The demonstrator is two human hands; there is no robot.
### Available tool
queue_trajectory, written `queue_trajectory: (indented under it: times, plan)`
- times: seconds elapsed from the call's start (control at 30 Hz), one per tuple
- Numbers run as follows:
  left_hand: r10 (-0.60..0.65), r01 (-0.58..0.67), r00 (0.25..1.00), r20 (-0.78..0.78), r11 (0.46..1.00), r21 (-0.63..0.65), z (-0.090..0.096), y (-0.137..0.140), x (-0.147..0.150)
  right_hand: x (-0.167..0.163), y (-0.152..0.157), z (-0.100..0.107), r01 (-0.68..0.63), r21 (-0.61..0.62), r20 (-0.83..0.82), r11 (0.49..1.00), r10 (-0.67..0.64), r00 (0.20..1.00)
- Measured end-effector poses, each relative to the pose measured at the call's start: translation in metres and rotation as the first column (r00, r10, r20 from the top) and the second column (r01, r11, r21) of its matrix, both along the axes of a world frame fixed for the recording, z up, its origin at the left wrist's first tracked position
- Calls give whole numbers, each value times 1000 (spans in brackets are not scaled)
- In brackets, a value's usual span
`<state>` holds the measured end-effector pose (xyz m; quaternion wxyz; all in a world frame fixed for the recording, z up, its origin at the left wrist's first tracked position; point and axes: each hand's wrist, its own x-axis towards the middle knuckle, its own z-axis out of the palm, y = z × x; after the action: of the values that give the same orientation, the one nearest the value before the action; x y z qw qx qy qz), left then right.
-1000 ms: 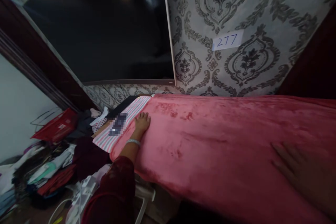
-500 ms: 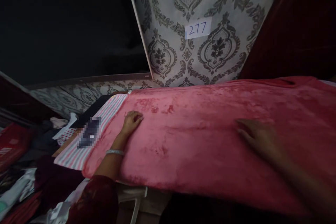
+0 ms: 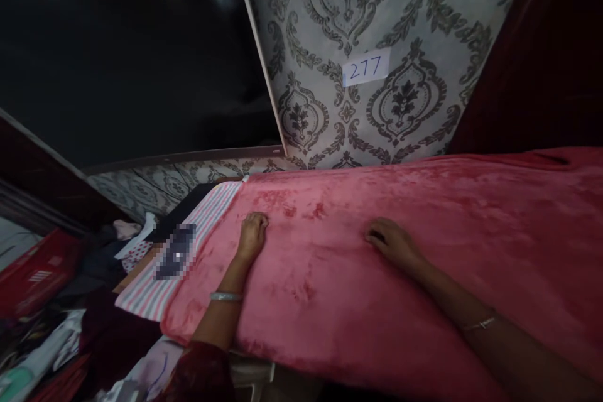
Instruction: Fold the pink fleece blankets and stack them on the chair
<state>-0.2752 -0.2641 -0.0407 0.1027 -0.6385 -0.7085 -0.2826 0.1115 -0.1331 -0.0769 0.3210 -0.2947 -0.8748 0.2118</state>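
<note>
A pink plush blanket (image 3: 330, 301) with darker red patches is spread over the surface before me. On its left part rests my left hand (image 3: 253, 232), a light bracelet at the wrist. Its fingers are bent and close together, their tips hidden, so I cannot tell whether they grip any cloth. My right hand (image 3: 389, 240) lies on the blanket's middle, with a thin bracelet. Its fingers curve downward and a gap shows between thumb and fingers. No raised fold shows at either hand. Along the left edge, a striped cloth (image 3: 146, 292) sticks out from under the blanket.
A blurred-out dark object (image 3: 175, 254) lies on the striped cloth. Behind stand a large dark screen (image 3: 141, 63) and a patterned wall with a paper marked 277 (image 3: 366, 67). At left are a red container (image 3: 40, 273) and piled clothes (image 3: 101, 326).
My right hand has moved left across the blanket, closer to my left hand. My left hand stays at about the same spot on the cloth. The view has shifted slightly.
</note>
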Motion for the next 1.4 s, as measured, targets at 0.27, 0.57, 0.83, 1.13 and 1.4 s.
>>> queue_trajectory:
  times: [0.27, 0.57, 0.83, 1.13, 1.4]
  plan:
    - [114, -114, 993, 5, 988, 107, 3, 0, 8, -3, -10, -3, 62, 176, 30, 982, -69, 997]
    - [325, -331, 930, -170, 944, -3, 11, -6, 14, -9, -16, 3, 24, 182, 69, 983, -37, 997]
    - [248, -216, 954, -167, 959, 186, 12, -14, 12, -71, -29, 28, -13, 119, 176, 993, -8, 984]
    - [148, -143, 987, -59, 986, 81, 11, -20, 10, -94, -36, 8, 18, 266, -19, 964, -14, 1000]
    - [625, -628, 778, 59, 776, 63, 14, -42, -35, -94, -33, -5, -35, 234, 67, 972, 20, 998]
